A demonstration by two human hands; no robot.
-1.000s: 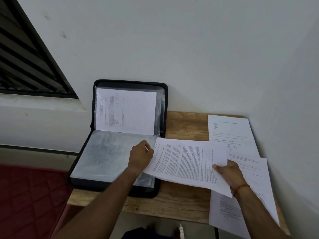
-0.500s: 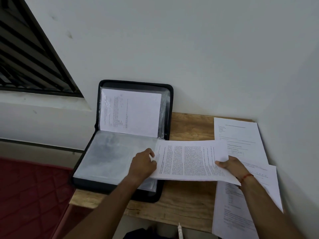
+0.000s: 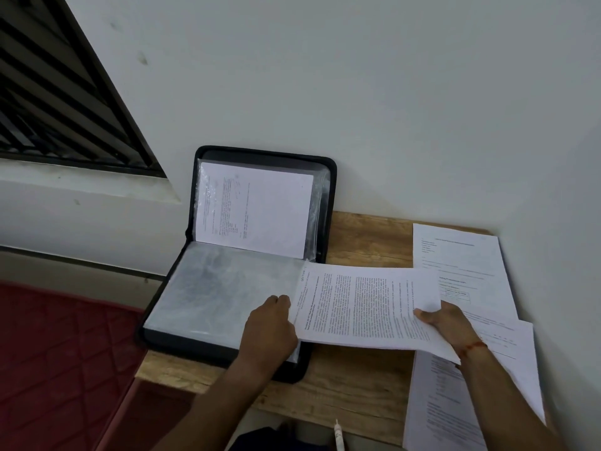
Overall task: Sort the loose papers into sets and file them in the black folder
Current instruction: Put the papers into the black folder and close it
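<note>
Nearest, at 6 o'clock of the view, a slim white pen-like object [image 3: 339,434] poked up at the lower edge; its type was unreadable. Both forearms entered from below.

Surface: a wooden table [image 3: 341,382], pale grain, pushed into a corner of white wall [image 3: 357,92]. A red quilted surface [image 3: 58,353] lay lower at 8 o'clock.

The left hand [image 3: 270,323] lay on the folder's flat half, fingers curled at the left edge of the printed sheet [image 3: 364,307]. Their tips were hidden, so it could not be told whether they pinched the sheet or the top sleeve. The right hand [image 3: 448,323] pinched the sheet's right edge, thumb on top, fingers beneath. A red thread [image 3: 473,347] circled that wrist. The sheet hung level between the hands, its left end over the folder's right edge.

The black folder [image 3: 182,345] lay open at 9 o'clock on the table, its near-left corner overhanging the edge. A stack of clear sleeves [image 3: 221,288] filled the flat half. The far half stood upright against the wall, holding a filed page [image 3: 257,206].

Loose papers [image 3: 439,402] overlapped at 3 to 5 o'clock, along the right wall; the farthest sheet [image 3: 455,252] lay at 2 o'clock.

A dark slatted window [image 3: 48,92] sat at 10 o'clock.

Hidden or unclear: all print was too small to read. The nearest loose papers ran off the lower edge. The held sheet covered part of the stack, and the count of sheets was indeterminate.
</note>
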